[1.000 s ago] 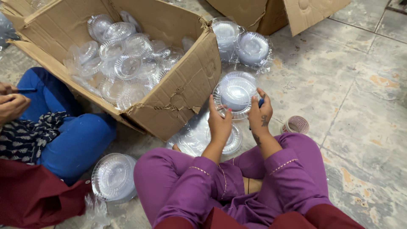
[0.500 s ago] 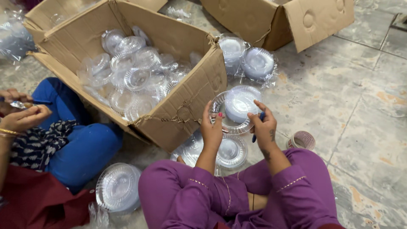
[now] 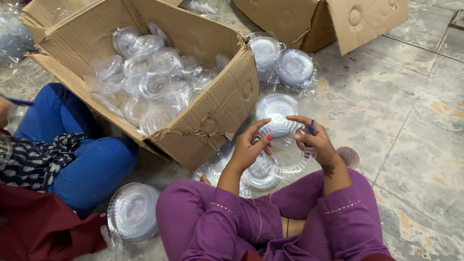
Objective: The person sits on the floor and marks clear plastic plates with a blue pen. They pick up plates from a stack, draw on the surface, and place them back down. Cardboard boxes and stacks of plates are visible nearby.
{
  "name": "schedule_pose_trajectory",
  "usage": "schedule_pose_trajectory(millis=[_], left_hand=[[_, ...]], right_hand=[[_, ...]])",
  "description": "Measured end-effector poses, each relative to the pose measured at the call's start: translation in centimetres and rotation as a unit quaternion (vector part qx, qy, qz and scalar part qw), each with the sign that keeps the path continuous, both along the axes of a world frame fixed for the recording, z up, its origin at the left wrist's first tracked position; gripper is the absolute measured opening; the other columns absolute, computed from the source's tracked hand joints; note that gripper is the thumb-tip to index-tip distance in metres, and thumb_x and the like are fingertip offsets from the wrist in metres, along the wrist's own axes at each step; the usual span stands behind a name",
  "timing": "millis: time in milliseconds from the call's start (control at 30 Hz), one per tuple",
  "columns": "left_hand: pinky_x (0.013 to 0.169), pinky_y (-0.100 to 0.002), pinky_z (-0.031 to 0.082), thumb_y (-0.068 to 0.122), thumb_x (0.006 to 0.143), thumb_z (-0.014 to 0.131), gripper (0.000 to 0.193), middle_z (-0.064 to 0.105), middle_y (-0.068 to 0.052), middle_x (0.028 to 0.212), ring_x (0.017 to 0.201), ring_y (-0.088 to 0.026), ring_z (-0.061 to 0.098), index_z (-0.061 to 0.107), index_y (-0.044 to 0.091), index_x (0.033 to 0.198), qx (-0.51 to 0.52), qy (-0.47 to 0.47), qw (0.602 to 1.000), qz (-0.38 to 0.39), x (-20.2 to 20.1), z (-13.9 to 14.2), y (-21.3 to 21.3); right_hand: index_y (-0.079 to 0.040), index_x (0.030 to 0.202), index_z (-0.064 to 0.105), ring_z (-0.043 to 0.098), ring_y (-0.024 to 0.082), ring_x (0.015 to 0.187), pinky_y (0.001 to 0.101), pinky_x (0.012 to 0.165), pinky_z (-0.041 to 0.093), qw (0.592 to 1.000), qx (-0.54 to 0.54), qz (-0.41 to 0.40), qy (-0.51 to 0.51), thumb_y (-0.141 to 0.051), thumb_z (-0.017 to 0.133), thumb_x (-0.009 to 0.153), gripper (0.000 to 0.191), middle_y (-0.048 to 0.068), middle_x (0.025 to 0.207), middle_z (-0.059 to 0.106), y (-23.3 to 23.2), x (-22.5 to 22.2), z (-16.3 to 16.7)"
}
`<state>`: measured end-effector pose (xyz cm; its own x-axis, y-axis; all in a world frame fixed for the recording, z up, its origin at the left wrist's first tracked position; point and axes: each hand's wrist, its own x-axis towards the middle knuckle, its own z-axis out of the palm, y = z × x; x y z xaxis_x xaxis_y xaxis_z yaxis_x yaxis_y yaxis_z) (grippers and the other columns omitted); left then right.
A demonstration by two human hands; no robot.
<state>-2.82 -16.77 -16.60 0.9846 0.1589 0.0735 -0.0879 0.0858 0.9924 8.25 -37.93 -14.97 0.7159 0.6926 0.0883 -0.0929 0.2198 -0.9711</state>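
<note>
I sit cross-legged on a tiled floor in purple trousers. My left hand (image 3: 247, 149) and my right hand (image 3: 315, 140) are raised in front of me, fingertips pinching the near rim of a clear round plastic lid (image 3: 276, 110). A blue pen (image 3: 311, 128) is tucked between the fingers of my right hand. Under my hands lies a loose pile of clear lids (image 3: 263, 173) on the floor.
An open cardboard box (image 3: 208, 130) filled with clear plastic containers stands front left. Two wrapped stacks (image 3: 294, 67) lie behind it, and a second box (image 3: 314, 24) is further back. A person in blue trousers (image 3: 77, 145) sits left. Another lid stack (image 3: 131, 211) and a small round roll (image 3: 349, 157) lie nearby.
My hands have drawn a little apart, and the lid now rests at my fingertips rather than between my palms. The view has shifted, so the box sits further left.
</note>
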Motion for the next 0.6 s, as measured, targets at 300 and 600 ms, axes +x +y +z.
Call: schedule_pose_trajectory(millis=[300,600], left_hand=[[0.066,-0.022,0.048,0.035,0.100,0.064,0.051,0.073,-0.009,0.095,0.076,-0.014,0.072,0.058,0.013,0.146,-0.024,-0.024,0.999,-0.008,0.0,-0.2,1.0],[0.061,-0.022,0.047,0.045,0.108,0.046,0.050,0.072,-0.003,0.100,0.073,-0.009,0.068,0.074,0.009,0.127,-0.032,-0.051,0.985,0.159,0.5,-0.7,1.0]], right_hand=[[0.000,0.142,0.059,0.037,0.004,0.044,0.0228,0.043,0.027,0.998,-0.034,-0.003,0.061,-0.003,0.069,0.082,0.061,-0.005,0.053,0.045,1.0,-1.0,1.2],[0.001,0.140,0.060,0.039,0.004,0.044,0.0237,0.042,0.027,0.994,-0.016,-0.090,0.064,0.001,0.069,0.080,0.060,-0.006,0.056,0.048,2.0,-1.3,0.5]])
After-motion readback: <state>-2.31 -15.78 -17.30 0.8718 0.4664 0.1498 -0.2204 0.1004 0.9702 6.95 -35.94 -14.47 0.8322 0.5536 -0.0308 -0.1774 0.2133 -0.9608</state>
